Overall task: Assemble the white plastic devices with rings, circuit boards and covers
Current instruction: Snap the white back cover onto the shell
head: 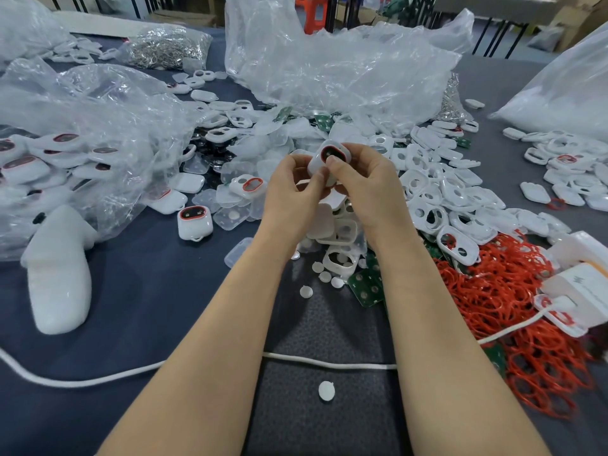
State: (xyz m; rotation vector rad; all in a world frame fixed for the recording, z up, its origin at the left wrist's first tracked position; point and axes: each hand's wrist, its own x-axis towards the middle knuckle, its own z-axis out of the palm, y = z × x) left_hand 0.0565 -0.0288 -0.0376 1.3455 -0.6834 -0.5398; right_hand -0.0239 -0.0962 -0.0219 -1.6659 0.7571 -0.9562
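A white plastic device (324, 159) with a red ring around its dark window is held up above the table's middle. My left hand (291, 192) grips its lower left side. My right hand (362, 182) grips its right side, with the thumb pressed on its face. Under the hands lie white shells (339, 258), green circuit boards (367, 287) and small white discs (306, 291). A heap of red rings (493, 291) lies to the right, with white covers (444, 199) behind it. One assembled device (194, 222) rests on the table at left.
Clear plastic bags (329, 70) stand at the back and the left, one holding assembled devices (29, 166). A white cord (329, 362) crosses the near table under my forearms. A white foam piece (59, 281) lies front left, white boxes (582, 284) at right, and a bag of metal rings (164, 47) far back.
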